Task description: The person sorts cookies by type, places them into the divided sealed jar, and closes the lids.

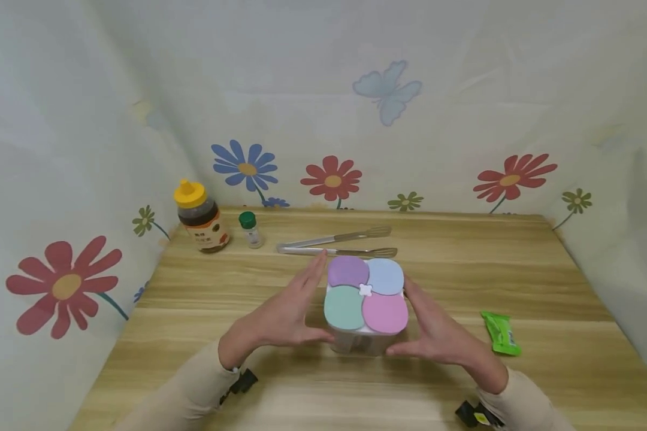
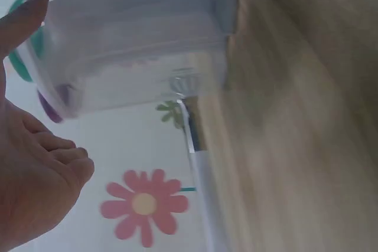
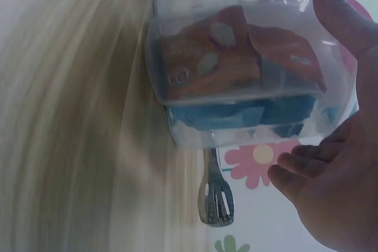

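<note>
Between the left hand (image 1: 286, 314) and right hand (image 1: 437, 335), both flat-fingered and pressing its sides, the box (image 1: 365, 305) is sitting on the table (image 1: 544, 287), four lids closed, tongs (image 1: 336, 242) lying untouched beyond the fingertips.

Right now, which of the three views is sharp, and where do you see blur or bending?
Head view: sharp, evenly lit, the table edges bending outward like a wide lens. Left wrist view: wood grain smeared, the clear container soft. Right wrist view: table streaked too, but the container's orange and blue contents and the tongs stay readable.
</note>
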`<state>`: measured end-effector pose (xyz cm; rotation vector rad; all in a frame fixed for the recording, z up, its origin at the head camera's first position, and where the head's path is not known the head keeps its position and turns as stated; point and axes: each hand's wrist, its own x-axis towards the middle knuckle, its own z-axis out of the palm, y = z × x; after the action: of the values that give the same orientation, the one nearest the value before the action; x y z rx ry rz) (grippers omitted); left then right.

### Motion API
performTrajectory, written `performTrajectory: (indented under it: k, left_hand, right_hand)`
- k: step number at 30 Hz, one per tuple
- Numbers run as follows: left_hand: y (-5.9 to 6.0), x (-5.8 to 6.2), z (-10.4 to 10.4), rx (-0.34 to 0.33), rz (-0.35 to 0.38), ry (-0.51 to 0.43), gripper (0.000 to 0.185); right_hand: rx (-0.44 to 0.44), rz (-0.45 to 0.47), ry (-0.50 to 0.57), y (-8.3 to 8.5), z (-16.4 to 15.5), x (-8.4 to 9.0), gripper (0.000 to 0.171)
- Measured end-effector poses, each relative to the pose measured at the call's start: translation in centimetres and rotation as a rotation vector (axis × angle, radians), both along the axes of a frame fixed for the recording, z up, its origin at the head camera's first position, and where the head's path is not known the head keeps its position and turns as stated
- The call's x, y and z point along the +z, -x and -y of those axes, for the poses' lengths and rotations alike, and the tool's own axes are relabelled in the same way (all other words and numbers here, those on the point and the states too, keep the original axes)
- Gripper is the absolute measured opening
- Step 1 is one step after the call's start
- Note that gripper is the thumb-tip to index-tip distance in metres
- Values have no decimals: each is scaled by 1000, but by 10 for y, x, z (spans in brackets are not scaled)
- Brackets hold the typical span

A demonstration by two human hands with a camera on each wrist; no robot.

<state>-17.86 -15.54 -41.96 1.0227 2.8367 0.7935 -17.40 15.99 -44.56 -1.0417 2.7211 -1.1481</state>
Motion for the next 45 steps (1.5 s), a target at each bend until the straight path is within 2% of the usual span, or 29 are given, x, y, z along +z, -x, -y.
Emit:
performTrajectory:
  k: [3,5,9,11,16,22,25,33,38,45]
  left_hand:
    - [10,-11,6,-9,88,-65,135]
    - [15,-18,5,-47,133,-128,134]
    - [18,-27,1,-130,166,-216,129]
    - [17,-28,1,-143,168,-233,129]
    - [15,-29,1,-121,166,-245,128]
    - [9,-33,-3,-114,99,-283,129]
    - [4,-34,-8,-89,80,-310,130]
    - [-20,-36,-29,46,96,-400,129]
    - [-29,-38,-36,114,79,-396,132]
    - [-29,-38,-32,149,116,-355,138]
  right_hand:
    - [-18,-1,20,1,5,-1,138]
    - [-29,-4,34,1,8,-3,138]
    - [-34,8,67,0,15,-5,134]
    - [-37,16,83,0,18,-6,130]
    - [-53,32,117,0,20,-8,117]
    - [-4,46,152,7,17,-11,110]
    - [58,80,192,13,13,-12,106]
    - [253,196,282,33,1,-14,95]
    - [286,195,278,38,-3,-15,99]
    - [299,159,261,38,-3,-16,109]
